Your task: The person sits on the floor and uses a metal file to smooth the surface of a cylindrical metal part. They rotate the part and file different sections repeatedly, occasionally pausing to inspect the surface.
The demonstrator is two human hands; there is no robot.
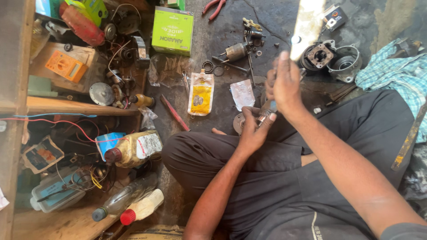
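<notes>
Part: small metal motor part [263,116] sits low between the crossed knees, above the dark floor [222,35].
Left hand: left hand [252,131] is closed around the part from below, thumb up.
Right hand: right hand [284,84] is clenched on a blue-handled tool [271,106], just above the part.
Axis: the tool runs steeply down from the right fist into the part; its tip is hidden.
Nearer hand: left, touching the part.
Nearby: yellow pouch [201,94] lies apart, further out.

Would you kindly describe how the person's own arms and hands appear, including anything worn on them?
Both forearms are bare to above the elbow, with no gloves, watch or rings visible on the left hand or right hand. A grey short sleeve edges the right upper arm.
</notes>
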